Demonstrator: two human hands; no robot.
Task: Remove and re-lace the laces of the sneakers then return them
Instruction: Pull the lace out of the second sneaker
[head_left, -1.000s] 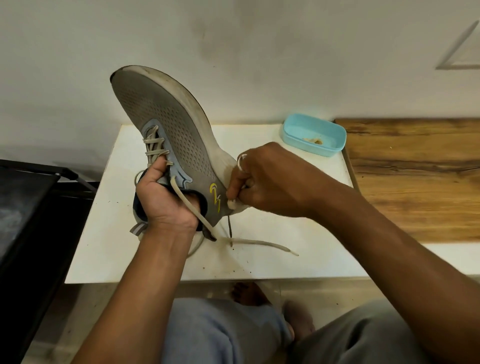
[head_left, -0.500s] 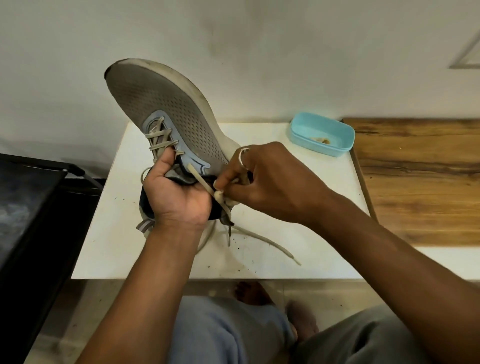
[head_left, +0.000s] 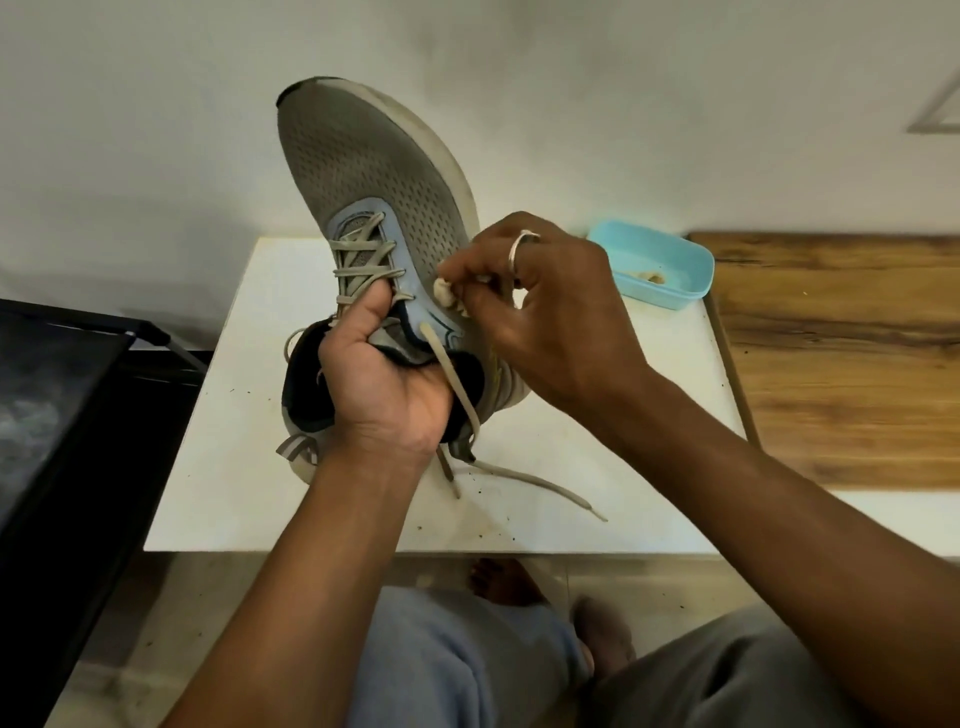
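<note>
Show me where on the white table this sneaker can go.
Bare: the left part of the table, between the sneaker and the table edge; a smaller patch between the blue container and the lace trailing in front. Crowded: the middle, under the sneaker.

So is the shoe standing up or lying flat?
Standing up: the sneaker points toe-up, heel by the white table, left hand gripping it, right hand pinching its lace.
</note>
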